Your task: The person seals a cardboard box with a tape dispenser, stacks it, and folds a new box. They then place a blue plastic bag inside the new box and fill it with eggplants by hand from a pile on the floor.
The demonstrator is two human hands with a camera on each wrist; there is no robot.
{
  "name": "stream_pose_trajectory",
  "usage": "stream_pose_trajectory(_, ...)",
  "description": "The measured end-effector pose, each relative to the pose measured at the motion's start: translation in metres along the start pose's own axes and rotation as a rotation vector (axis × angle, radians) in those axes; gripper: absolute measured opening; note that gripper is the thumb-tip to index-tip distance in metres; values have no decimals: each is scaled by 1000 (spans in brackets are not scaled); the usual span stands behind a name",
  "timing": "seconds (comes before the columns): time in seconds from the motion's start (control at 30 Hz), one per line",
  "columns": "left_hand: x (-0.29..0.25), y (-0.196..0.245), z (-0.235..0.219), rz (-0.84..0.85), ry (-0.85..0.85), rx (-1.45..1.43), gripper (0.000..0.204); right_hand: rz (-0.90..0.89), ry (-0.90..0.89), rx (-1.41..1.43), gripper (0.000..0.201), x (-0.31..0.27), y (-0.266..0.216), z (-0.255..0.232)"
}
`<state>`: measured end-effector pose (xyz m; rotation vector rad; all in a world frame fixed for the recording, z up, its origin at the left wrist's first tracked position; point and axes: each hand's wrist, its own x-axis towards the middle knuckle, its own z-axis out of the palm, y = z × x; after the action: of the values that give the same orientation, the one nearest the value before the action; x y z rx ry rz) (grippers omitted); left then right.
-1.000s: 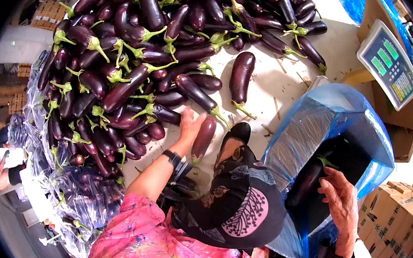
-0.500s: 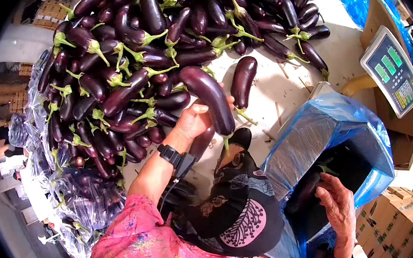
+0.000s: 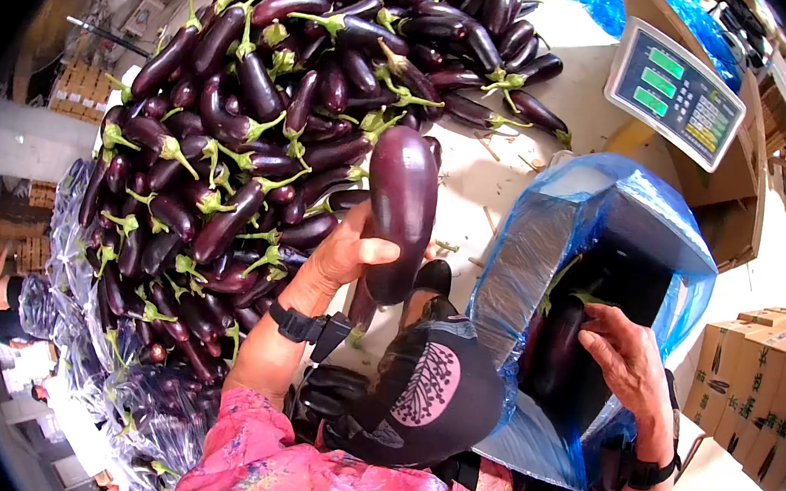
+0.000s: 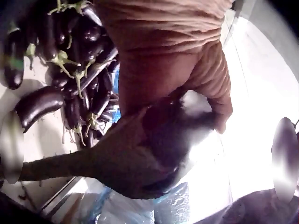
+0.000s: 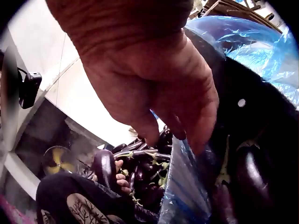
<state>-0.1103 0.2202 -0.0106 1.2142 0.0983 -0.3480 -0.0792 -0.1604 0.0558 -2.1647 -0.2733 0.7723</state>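
From where I stand, the white table [image 3: 464,178] is the biggest thing here, with the heap [image 3: 259,89] of dark purple eggplants across its far and left parts. Clear plastic [image 3: 89,311] lies rumpled along the left side. On the right a blue bag [image 3: 542,222] gapes wide open, and eggplants [image 3: 557,356] lie down inside it. Stacked cartons [image 3: 759,375] stand farther right.

The person's left arm reaches forward, elbow bent, to the middle of the table. The left hand [image 3: 340,255] is clamped round one large eggplant [image 3: 401,208] — thumb across its near side, fingertips showing at its right edge — and holds it up off the table, between the heap and the bag. The right arm bends in from the near right. Its hand [image 3: 623,358] hangs over the bag's opening, palm down, fingers apart from the thumb and loosely bent, gripping nothing — just above the eggplants inside.

The scale display [image 3: 677,93] is tilted up beyond the bag. Smallest are the black straps, one on each wrist.
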Motion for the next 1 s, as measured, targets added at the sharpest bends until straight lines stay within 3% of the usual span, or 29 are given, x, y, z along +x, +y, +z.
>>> stream_pose_trajectory(0.1, -1, 28, 25, -8, -19, 74, 72, -54, 52, -13, 36, -2, 3, -4)
stream_pose_trajectory(0.17, 4, 27, 22, 80, 48, 212, 86, -85, 89, -33, 36, -5, 5, -8)
stream_pose_trajectory(0.2, 5, 37, 28, 25, 22, 250, 94, -143, 162, -49, 35, -6, 11, -8)
stream_pose_trajectory(0.23, 11, 47, 39, 69, 13, 293, 79, -194, 234, -74, 35, -7, 18, -9)
stream_pose_trajectory(0.27, 14, 70, 57, -29, -4, 341, 79, -228, 310, -42, 36, -7, 22, -11)
stream_pose_trajectory(0.33, 30, 97, 88, -8, -40, 488, 71, -151, 379, -87, 37, -10, 21, -23)
stream_pose_trajectory(0.37, 41, 108, 108, 66, -77, 545, 73, -145, 428, -79, 38, -11, 21, -27)
stream_pose_trajectory(0.47, 63, 129, 148, -137, -351, 358, 68, -89, 474, -15, 38, -19, 17, -41)
stream_pose_trajectory(0.53, 76, 127, 173, -222, -522, 257, 63, -96, 530, -8, 38, -22, 19, -45)
stream_pose_trajectory(0.57, 83, 107, 185, -117, -407, 322, 68, -103, 554, -6, 38, -23, 20, -47)
stream_pose_trajectory(0.63, 96, 93, 203, -176, -591, 744, 70, -86, 586, -25, 36, -27, 18, -52)
stream_pose_trajectory(0.7, 100, 78, 223, -237, -707, 952, 66, -130, 638, -16, 35, -29, 23, -52)
stream_pose_trajectory(0.73, 102, 70, 225, -347, -781, 800, 57, -131, 645, -13, 34, -31, 20, -53)
stream_pose_trajectory(0.77, 105, 70, 230, -398, -770, 897, 52, -136, 648, 0, 34, -32, 20, -54)
stream_pose_trajectory(0.83, 125, 57, 215, -346, -771, 911, 50, -148, 658, 29, 34, -33, 24, -57)
stream_pose_trajectory(0.87, 150, 44, 192, -64, -868, 1034, 43, -133, 642, 11, 37, -35, 27, -58)
stream_pose_trajectory(0.9, 165, 41, 179, -121, -776, 1020, 42, -131, 634, -4, 37, -37, 28, -59)
stream_pose_trajectory(0.97, 171, 66, 178, -525, -621, 800, 49, -136, 615, -35, 38, -39, 25, -60)
stream_pose_trajectory(1.0, 158, 61, 180, -496, -617, 659, 50, -147, 601, -76, 38, -39, 24, -61)
